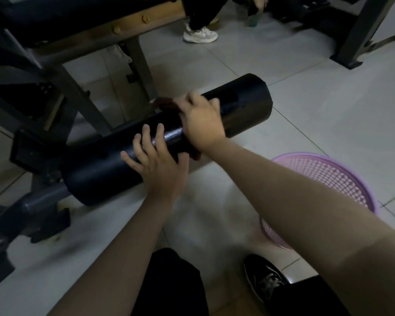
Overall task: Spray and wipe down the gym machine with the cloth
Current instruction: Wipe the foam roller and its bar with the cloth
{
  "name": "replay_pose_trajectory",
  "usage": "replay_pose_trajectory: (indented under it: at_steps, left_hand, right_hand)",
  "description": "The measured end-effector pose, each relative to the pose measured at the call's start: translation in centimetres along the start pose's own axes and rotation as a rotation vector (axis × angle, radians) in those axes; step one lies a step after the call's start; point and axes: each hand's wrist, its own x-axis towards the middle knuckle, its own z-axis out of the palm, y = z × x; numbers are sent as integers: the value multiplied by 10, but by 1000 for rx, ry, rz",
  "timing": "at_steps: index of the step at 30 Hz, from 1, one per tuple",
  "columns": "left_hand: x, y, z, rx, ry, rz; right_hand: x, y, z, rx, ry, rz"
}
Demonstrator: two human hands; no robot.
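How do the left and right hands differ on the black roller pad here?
The left hand lies open, fingers spread, bare on the roller pad; the right hand curls over a dark red cloth. The left hand sits nearer the mounted end, the right hand nearer the free end. Both rest on the pad.

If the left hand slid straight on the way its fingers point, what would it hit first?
The left hand already lies flat on the black pad. Past the pad's far side, the grey frame leg looks first in line, though depth is unclear.
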Motion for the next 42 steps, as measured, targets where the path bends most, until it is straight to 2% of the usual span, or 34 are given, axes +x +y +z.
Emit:
replay_pose_trajectory:
  at_steps: [6, 9, 11, 15, 18, 21, 26, 29, 31, 33, 37, 40, 42]
  left_hand:
    - [-1, 0, 0, -14, 6, 12]
    - [-3, 0, 0, -7, -5, 15]
    - [-3, 1, 1, -5, -1, 10]
    - [-2, -1, 1, -14, -1, 3]
    - [-2, -2, -3, -3, -4, 12]
    - [2, 1, -4, -10, 13, -10]
    - [21, 1, -12, 23, 126, -35]
    - [28, 0, -12, 25, 117, -66]
    - [29, 0, -10, 60, 107, -53]
    - [30, 1, -8, 88, 71, -41]
    - [30, 3, -8, 108, 8, -51]
    - [25, 0, -9, 117, 9, -14]
    - [26, 1, -9, 98, -3, -26]
  right_hand:
    - [7, 82, -20, 8, 136, 459]
    - [3, 79, -17, 58, 161, 542]
    - [0, 53, -13, 32, 115, 448]
    - [-18, -24, 4, 27, 41, 3]
    - [-23, -37, 8, 98, 22, -107]
    - [-14, -2, 7, 5, 76, -68]
    - [2, 78, -15, 18, 107, 238]
    - [2, 119, -23, 23, 175, 426]
    - [2, 119, -23, 62, 195, 518]
    - [2, 94, -21, 54, 171, 443]
    - [-15, 10, 1, 93, 101, 58]
    - [-27, -21, 7, 198, 60, 17]
    - [-26, -13, 4, 147, 75, -45]
